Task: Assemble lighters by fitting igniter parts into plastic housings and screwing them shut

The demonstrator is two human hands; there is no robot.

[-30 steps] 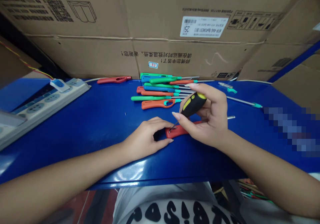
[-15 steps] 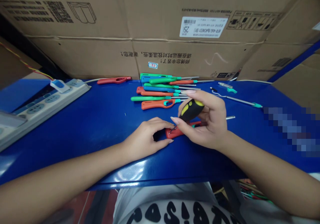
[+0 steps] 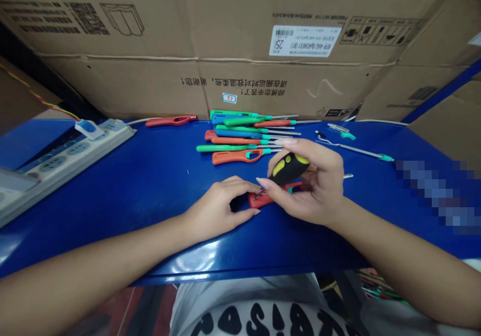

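Observation:
A red long-necked lighter [image 3: 267, 199] lies on the blue table, its handle end pointing left. My left hand [image 3: 221, 207] grips that end between thumb and fingers. In my right hand [image 3: 317, 186] is a screwdriver [image 3: 288, 168] with a black and yellow handle, held tilted. Its tip meets the lighter's handle near the left end. The right hand covers part of the lighter, and its metal tube shows beyond the knuckles. Just behind lies a pile of green, blue and orange lighters [image 3: 240, 156].
A white power strip [image 3: 77, 150] runs along the table's left side. One red lighter casing [image 3: 171, 121] lies by the cardboard [image 3: 150, 85] at the back. Loose lighter parts [image 3: 366, 152] lie at right, and a tiny metal piece [image 3: 188, 172] sits left of the pile.
The right hand and screwdriver handle have shifted slightly, with the handle turned a little. My left hand and the lighter stay in place.

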